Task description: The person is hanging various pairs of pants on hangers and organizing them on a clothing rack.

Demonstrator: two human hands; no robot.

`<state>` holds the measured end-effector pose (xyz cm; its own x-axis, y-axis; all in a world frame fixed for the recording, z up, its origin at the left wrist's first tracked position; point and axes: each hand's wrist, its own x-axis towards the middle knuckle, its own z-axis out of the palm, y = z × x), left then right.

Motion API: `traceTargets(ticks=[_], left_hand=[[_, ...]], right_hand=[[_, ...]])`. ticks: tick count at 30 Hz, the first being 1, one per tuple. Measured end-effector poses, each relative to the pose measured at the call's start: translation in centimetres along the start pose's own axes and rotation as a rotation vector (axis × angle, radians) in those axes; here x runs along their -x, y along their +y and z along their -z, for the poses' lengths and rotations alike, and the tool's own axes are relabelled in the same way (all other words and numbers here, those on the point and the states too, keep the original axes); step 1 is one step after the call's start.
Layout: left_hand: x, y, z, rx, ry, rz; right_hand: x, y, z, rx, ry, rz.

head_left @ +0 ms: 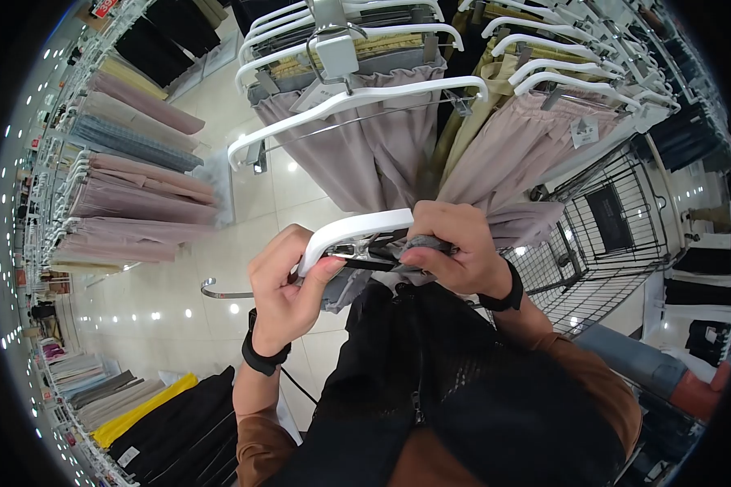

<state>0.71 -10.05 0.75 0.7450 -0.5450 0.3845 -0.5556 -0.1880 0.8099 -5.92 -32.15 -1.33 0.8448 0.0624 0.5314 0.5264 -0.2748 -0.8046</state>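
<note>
A white hanger (357, 227) with metal clips is held close to my chest, its hook (211, 287) pointing left. My left hand (283, 284) is closed round the hanger's curved end, the thumb at a clip. My right hand (455, 247) pinches bunched grey fabric (427, 243) beside the same hanger. More grey cloth (343, 290) hangs below, partly hidden by my hands. Just ahead, an empty white clip hanger (357, 99) hangs on the rack in front of mauve trousers (365, 146).
Pink trousers (528, 138) hang at the rack's right. A wire shopping cart (601, 235) stands to the right. Racks of folded-over trousers (130, 199) line the left side. Another person's blue-clad leg (633, 361) may be at lower right; it is unclear.
</note>
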Motion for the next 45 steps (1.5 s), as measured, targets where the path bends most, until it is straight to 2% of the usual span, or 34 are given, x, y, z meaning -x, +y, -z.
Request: traceTargets(ticks=[4, 6, 8, 10, 12, 19, 22, 26, 28, 30, 32, 35, 37, 45], left_hand=[[0.4, -0.9, 0.8, -0.033, 0.066, -0.002], [0.5, -1.0, 1.4, -0.011, 0.114, 0.032], [0.6, -0.7, 1.9, 0.027, 0.125, 0.093], [0.4, -0.2, 1.6, 0.017, 0.113, 0.066], [0.0, 0.4, 1.4, -0.092, -0.049, -0.059], [-0.1, 1.5, 0.5, -0.014, -0.092, -0.084], [-0.2, 0.9, 0.7, -0.065, -0.076, -0.115], [-0.3, 0.6, 1.4, 0.078, 0.058, -0.068], [-0.5, 0.8, 1.5, 0.009, 0.038, -0.049], [-0.8, 0.8, 0.8, -0.011, -0.009, -0.154], [-0.9, 1.4, 0.2, 0.004, -0.019, -0.153], [-1.0, 1.8, 0.1, -0.070, -0.005, -0.201], [-1.0, 1.5, 0.2, -0.052, 0.078, -0.210], [-1.2, 2.4, -0.1, -0.067, 0.030, -0.265]], right_hand=[[0.3, -0.1, 0.6, 0.064, -0.042, 0.046], [0.5, 0.1, 0.6, -0.009, 0.103, 0.080], [0.5, 0.0, 0.6, 0.030, 0.136, 0.080], [0.5, -0.1, 0.6, 0.129, 0.110, 0.123], [0.1, -0.5, 0.2, 0.152, 0.125, 0.138], [-0.3, -1.0, -0.5, 0.199, 0.232, 0.155], [-0.4, -1.0, -0.4, 0.255, 0.255, 0.178], [0.0, -0.4, 0.2, 0.197, 0.262, 0.112], [0.0, -0.5, 0.3, 0.232, 0.237, 0.148], [-0.2, -0.8, -0.1, 0.236, 0.215, 0.165], [-0.2, -1.2, -0.2, 0.246, 0.200, 0.183], [-0.2, -1.4, -0.1, 0.242, 0.214, 0.191], [0.1, -1.4, 0.3, 0.227, 0.186, 0.160], [-0.8, -2.8, 0.3, 0.251, 0.234, 0.243]])
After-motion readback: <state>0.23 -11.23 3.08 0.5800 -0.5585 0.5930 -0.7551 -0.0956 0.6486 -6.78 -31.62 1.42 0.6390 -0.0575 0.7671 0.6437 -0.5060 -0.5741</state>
